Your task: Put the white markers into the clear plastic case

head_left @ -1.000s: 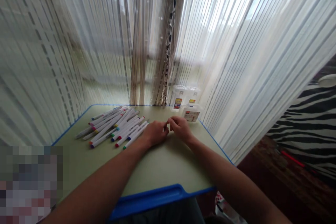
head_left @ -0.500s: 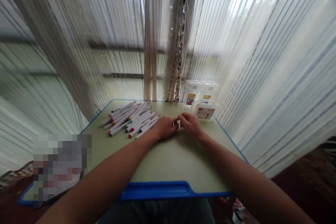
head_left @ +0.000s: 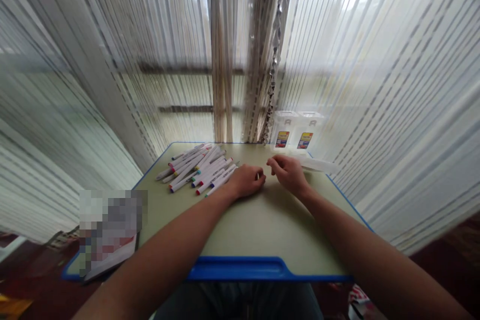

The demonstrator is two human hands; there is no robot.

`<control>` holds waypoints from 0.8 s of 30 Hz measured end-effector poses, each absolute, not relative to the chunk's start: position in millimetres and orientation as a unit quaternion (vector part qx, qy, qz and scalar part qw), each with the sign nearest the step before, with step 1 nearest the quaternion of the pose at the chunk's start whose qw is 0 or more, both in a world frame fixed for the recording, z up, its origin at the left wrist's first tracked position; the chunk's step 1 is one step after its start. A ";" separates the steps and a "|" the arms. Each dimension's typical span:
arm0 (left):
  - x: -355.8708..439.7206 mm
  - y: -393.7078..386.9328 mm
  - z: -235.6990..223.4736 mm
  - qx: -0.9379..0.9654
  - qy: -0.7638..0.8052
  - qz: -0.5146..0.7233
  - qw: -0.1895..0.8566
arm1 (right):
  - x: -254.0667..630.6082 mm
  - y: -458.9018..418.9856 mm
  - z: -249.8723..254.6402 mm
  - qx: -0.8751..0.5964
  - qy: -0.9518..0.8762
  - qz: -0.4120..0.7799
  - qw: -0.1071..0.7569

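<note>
My left hand (head_left: 247,180) rests on the table just right of a pile of white markers (head_left: 202,167) with coloured ends. Its fingers curl round to the thumb, with a small gap inside the curl; whatever they may hold is hidden. A short distance to the right, my right hand (head_left: 288,172) is closed, fingertips bent toward the left hand. I cannot make out anything in it. Behind its knuckles lies a clear plastic case (head_left: 318,165), tilted and partly covered by the hand. The two hands do not touch.
Two clear upright cases (head_left: 293,132) with yellow labels stand at the back right, against the string curtain (head_left: 180,50). A blurred-out flat item (head_left: 112,235) lies at the table's left front. Blue edging (head_left: 240,267) borders the pale table (head_left: 258,235).
My hands have parted at the fingertips. The clear case by my right hand has gone from upright, label showing, to tilted. The whole view has shifted, moving everything somewhat rightward.
</note>
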State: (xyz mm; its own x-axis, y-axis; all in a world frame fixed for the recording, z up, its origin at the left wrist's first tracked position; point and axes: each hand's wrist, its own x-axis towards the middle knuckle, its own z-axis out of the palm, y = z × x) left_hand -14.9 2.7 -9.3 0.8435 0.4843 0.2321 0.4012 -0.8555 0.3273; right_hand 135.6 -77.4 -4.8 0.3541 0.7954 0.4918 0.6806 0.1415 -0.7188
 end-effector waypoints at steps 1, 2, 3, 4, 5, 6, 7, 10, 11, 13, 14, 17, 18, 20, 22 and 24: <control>-15.4 2.3 -9.1 0.951 0.232 0.155 0.137 | 136.7 -78.4 -2.1 -0.657 -0.561 0.041 0.502; -15.9 2.0 -9.0 0.951 0.229 0.156 0.139 | 136.3 -79.7 0.2 -0.661 -0.558 0.026 0.502; -16.2 1.8 -9.1 0.951 0.227 0.157 0.142 | 134.3 -81.3 2.2 -0.664 -0.557 0.015 0.499; -16.6 1.8 -9.3 0.951 0.224 0.159 0.143 | 131.0 -83.3 3.9 -0.665 -0.561 0.006 0.493; -16.8 1.9 -9.6 0.951 0.222 0.162 0.145 | 127.2 -85.6 5.9 -0.666 -0.568 -0.001 0.484; -16.9 2.1 -10.0 0.951 0.219 0.165 0.145 | 124.2 -88.3 8.5 -0.664 -0.581 -0.006 0.471; -16.9 2.4 -10.4 0.950 0.218 0.168 0.146 | 123.2 -91.4 12.0 -0.662 -0.595 -0.010 0.455; -16.9 3.0 -10.8 0.950 0.212 0.172 0.153 | 141.2 -101.9 28.0 -0.679 -0.605 -0.091 0.407; -16.9 3.1 -10.6 0.949 0.211 0.173 0.157 | 154.4 -105.4 33.2 -0.713 -0.543 -0.163 0.413; -16.8 3.3 -10.0 0.949 0.207 0.175 0.163 | 185.8 -111.1 38.2 -0.806 -0.377 -0.238 0.388; -16.7 3.5 -9.7 0.948 0.205 0.176 0.167 | 201.0 -113.0 36.9 -0.857 -0.313 -0.216 0.348; -16.1 4.7 -9.5 0.948 0.201 0.176 0.175 | 232.4 -114.0 20.7 -0.928 -0.276 -0.028 0.247; -16.0 5.1 -9.8 0.947 0.202 0.176 0.177 | 237.3 -113.2 14.2 -0.926 -0.291 0.009 0.241; -16.2 5.6 -10.7 0.946 0.203 0.177 0.180 | 240.5 -110.6 5.5 -0.918 -0.308 0.026 0.247; -17.2 5.3 -11.7 0.944 0.206 0.181 0.183 | 238.4 -107.4 4.3 -0.908 -0.325 0.026 0.263; -18.6 4.0 -12.3 0.941 0.209 0.190 0.186 | 233.2 -103.9 8.5 -0.892 -0.346 0.025 0.290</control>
